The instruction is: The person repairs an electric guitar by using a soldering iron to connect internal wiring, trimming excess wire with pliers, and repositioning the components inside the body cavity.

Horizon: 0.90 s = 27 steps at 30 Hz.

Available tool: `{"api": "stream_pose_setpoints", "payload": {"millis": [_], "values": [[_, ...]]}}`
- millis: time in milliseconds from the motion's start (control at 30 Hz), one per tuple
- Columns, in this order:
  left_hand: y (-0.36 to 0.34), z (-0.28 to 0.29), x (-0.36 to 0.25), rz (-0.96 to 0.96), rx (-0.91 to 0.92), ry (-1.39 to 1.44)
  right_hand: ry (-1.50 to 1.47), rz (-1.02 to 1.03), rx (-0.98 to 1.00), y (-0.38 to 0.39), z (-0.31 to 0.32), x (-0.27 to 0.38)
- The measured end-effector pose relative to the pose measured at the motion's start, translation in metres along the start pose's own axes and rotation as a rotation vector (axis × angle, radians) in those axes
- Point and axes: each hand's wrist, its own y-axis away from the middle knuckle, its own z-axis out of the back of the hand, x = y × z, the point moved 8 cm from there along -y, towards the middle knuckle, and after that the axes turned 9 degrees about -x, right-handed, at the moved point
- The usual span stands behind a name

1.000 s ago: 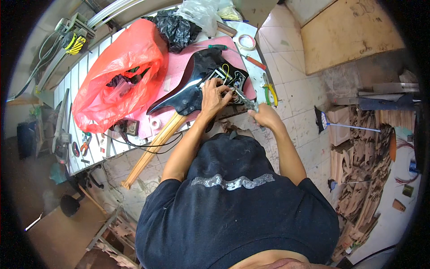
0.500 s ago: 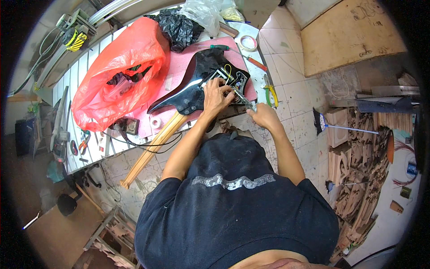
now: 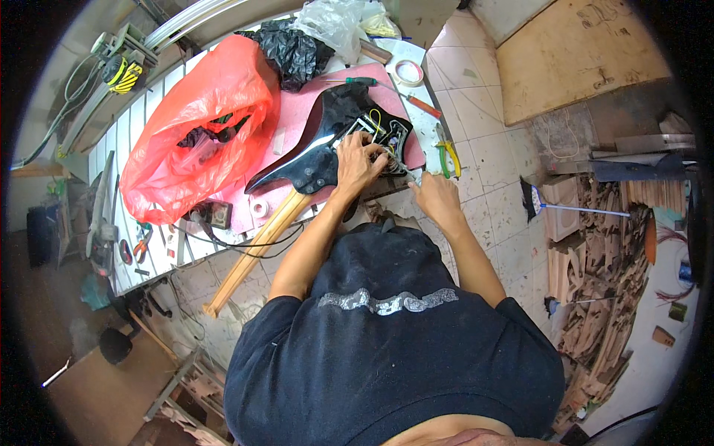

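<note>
A black electric guitar body lies face down on pink foam, its pale wooden neck jutting over the table's near edge. Springs, metal parts and a yellow wire show in its open cavity. My left hand rests at that cavity with fingers bent and pinched together; what they hold is hidden. My right hand is closed round a slim greyish tool, which slants up and left toward the left fingertips. Its exact kind is too small to tell.
Left of the guitar sits a large red plastic bag, with a black bag behind. Yellow-green pliers, a red-handled screwdriver, a green-handled screwdriver and a tape roll lie at the right. Wood offcuts are stacked beyond.
My right hand has shifted slightly with the tool, its wrist turning so that less of the tool shows. My left hand stays at the cavity. The guitar has not visibly moved.
</note>
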Motion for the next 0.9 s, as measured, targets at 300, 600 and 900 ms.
{"api": "stream_pose_setpoints", "payload": {"millis": [300,600,900], "values": [[-0.003,0.001,-0.003,0.05,-0.053,-0.026,0.166,0.049,-0.271,0.006,0.002,0.003],[-0.001,-0.005,-0.005,0.152,-0.081,-0.086,0.085,-0.075,-0.35,0.006,-0.004,-0.009],[0.004,0.002,-0.006,0.109,-0.016,0.023,-0.119,-0.229,-0.266,-0.042,0.044,-0.087]]}}
